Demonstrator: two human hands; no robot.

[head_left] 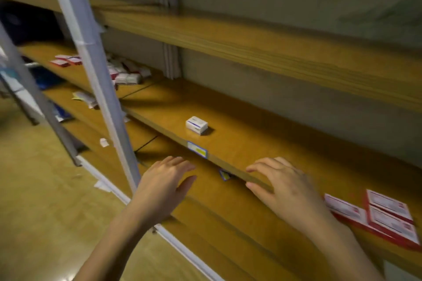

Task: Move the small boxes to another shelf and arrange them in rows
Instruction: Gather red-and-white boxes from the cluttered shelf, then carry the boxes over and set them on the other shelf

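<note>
Fingers loose, spread on left hand and right hand, nothing held. I'd grab from blurry pile, prob. boxes, set flush w/ white box.

The wooden shelf carries one small white box near its front edge. From it, a pile of small boxes lies at ten o'clock and flat red-and-white boxes at four o'clock.

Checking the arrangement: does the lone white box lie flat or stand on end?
Flat: the white box rests on a broad face on the shelf, its sides low.
</note>
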